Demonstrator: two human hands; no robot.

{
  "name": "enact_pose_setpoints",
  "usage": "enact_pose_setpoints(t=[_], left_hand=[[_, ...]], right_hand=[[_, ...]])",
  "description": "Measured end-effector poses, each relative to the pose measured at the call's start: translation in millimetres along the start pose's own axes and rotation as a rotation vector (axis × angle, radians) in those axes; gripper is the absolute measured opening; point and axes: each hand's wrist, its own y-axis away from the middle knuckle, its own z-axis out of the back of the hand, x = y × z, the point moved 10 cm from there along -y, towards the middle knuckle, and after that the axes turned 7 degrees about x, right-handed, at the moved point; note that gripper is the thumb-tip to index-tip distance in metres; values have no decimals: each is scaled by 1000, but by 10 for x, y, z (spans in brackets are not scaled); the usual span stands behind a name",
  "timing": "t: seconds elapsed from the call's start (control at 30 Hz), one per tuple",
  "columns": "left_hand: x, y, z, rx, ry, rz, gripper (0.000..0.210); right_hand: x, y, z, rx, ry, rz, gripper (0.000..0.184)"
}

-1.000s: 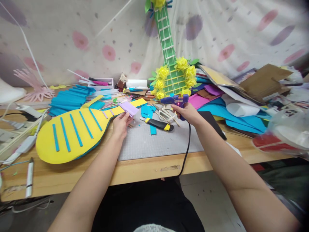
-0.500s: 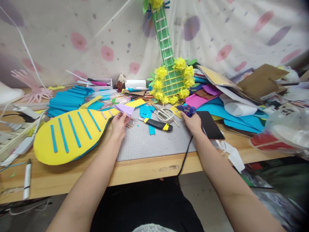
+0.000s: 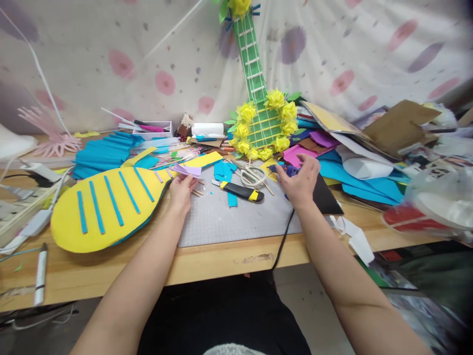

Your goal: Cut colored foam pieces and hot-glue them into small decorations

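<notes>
Now, head view only:
Left hand: left hand (image 3: 181,190) pinches a purple paper piece (image 3: 189,170) by its near edge, at the neck of the yellow foam guitar shape (image 3: 111,207) lying flat on the table (image 3: 221,261).
Right hand: right hand (image 3: 300,183) is spread, fingers loose, holding nothing; it hovers just above the blue glue gun (image 3: 285,170), which lies on the clutter beside a black sheet (image 3: 327,199).
Between hands: utility knife (image 3: 240,191) and scissors (image 3: 253,175) on the grey cutting mat (image 3: 236,222).

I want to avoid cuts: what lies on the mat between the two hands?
In the head view, a utility knife, blue paper scraps and scissors lie between the left hand and right hand.
</notes>
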Motion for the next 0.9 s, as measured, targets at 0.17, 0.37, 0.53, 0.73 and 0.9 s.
enact_pose_setpoints(t=[0.17,0.37,0.53,0.73,0.9], left_hand=[[-5,26,-34,24,-24,25,15],[-32,35,-78,74,-1,12,18],[-42,40,-102,98,-1,9,22],[-21,26,-64,92,11,12,20],[-19,21,-34,81,5,15,20]], right_hand=[[649,-19,-545,446,91,276,28],[739,-25,-1127,722,329,318,40],[674,-54,-1280,848,433,265,39],[646,-234,-1035,805,279,149,34],[843,-217,-779,751,-6,146,33]])
